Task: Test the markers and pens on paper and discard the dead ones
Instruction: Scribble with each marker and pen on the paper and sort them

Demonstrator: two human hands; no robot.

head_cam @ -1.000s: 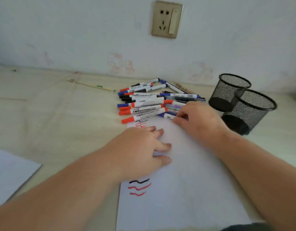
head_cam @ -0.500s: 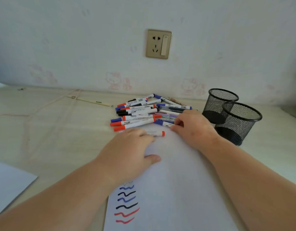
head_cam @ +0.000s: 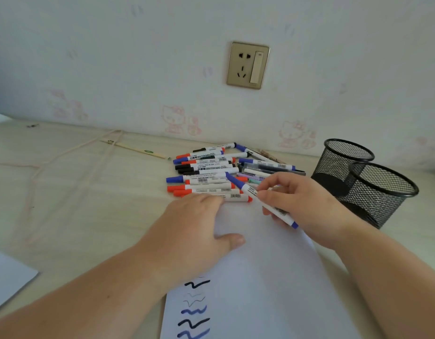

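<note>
Right fingers (head_cam: 272, 189) pinching a blue marker (head_cam: 260, 199), lifted off the pile (head_cam: 211, 172) and slanting over the top of the paper (head_cam: 260, 277). Left hand (head_cam: 194, 231) pressed flat on the sheet, fingers together, thumb out. Beside the right hand, 2 mesh cups (head_cam: 373, 189); squiggles (head_cam: 194, 311) low on the paper.

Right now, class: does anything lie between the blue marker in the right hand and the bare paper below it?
Nothing visible does. The right hand holds the blue marker, still capped, over bare paper; the left hand rests farther left.
</note>
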